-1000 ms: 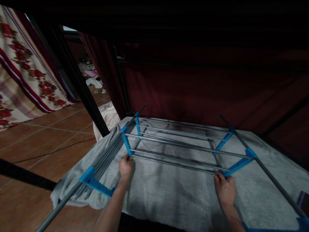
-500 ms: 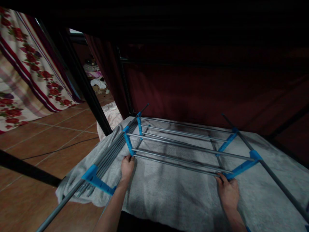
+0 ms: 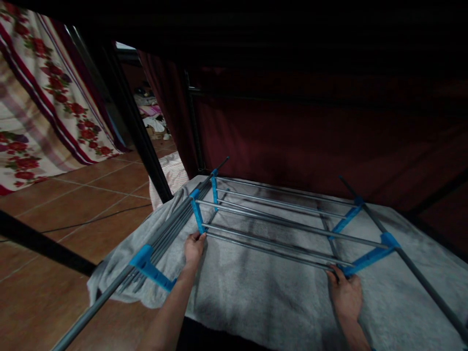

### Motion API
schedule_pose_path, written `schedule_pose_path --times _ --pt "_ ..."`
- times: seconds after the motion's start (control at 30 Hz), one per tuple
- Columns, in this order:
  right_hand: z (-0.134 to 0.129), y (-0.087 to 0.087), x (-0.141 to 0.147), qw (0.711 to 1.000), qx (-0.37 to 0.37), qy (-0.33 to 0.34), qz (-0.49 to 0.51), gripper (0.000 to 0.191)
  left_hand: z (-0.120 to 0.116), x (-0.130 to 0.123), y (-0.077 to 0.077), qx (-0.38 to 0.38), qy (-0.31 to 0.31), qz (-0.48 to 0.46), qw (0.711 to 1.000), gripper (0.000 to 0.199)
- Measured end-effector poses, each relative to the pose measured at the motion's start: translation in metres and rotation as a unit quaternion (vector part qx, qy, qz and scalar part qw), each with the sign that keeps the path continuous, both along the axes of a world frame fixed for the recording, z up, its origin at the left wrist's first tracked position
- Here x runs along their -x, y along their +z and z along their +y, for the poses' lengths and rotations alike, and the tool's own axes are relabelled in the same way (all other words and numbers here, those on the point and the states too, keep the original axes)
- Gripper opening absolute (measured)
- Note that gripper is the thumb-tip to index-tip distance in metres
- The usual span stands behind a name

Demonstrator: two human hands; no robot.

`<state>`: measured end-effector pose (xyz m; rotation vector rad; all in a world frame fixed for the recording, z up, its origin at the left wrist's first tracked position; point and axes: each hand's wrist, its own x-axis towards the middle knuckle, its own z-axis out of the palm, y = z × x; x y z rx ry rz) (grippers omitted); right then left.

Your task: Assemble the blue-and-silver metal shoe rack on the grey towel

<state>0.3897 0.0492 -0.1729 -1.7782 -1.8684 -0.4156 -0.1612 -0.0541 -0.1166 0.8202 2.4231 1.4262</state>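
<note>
A frame of grey metal tubes (image 3: 292, 223) joined by blue plastic brackets (image 3: 373, 258) lies on a grey blanket (image 3: 256, 302). My left hand (image 3: 193, 247) has its fingers closed on the lower end of a blue bracket (image 3: 197, 214), where the nearest crossbar meets it. At the other end of that crossbar, my right hand (image 3: 344, 287) grips the lower corner of the right bracket. Long side tubes run along both sides of the frame. Another blue bracket (image 3: 151, 268) sits on the left tube, beside my left forearm.
Several loose grey tubes (image 3: 164, 239) lie at the blanket's left edge. Black metal posts (image 3: 142, 141) stand at the left, with a dark red curtain (image 3: 292, 136) behind. A floral cloth (image 3: 54, 97) hangs over the tiled floor (image 3: 109, 195), where a cable (image 3: 91, 223) runs.
The view has shifted slightly, so the surroundings sit a little further right. Both hands keep their places at the two ends of the near crossbar.
</note>
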Motion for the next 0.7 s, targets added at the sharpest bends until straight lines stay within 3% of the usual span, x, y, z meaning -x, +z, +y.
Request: schedule_pose_path --times 0.27,0.7 --pt "0.000 0.003 0.002 1.000 -0.002 0.012 0.013 0.050 -0.008 -0.011 0.005 0.005 -0.038 0.066 0.997 0.032" --pt "0.005 -0.011 -0.002 0.999 -0.024 0.025 0.042 0.055 -0.008 -0.019 0.007 0.051 -0.013 0.098 0.994 0.050"
